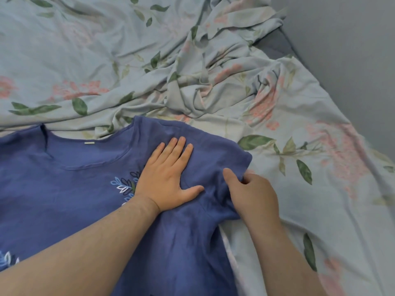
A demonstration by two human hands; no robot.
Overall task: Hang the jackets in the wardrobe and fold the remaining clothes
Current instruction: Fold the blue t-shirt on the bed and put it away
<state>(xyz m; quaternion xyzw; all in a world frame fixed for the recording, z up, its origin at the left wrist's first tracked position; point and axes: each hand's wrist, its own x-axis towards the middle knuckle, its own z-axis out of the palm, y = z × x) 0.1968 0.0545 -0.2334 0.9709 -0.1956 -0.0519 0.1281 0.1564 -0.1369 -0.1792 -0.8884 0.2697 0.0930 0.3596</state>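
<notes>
The blue short-sleeved cotton top with the embroidered leaf motif [70, 189] runs off the left and bottom edges of the frame, so I can't see its far sleeve or its hem, and my left hand [168, 178] and forearm cover part of the leaf stitching at centre. The fingertips of my right hand [253, 195] are tucked under the sleeve edge, out of sight. The small pale label [89, 143] at the neckline is too tiny to read.
</notes>
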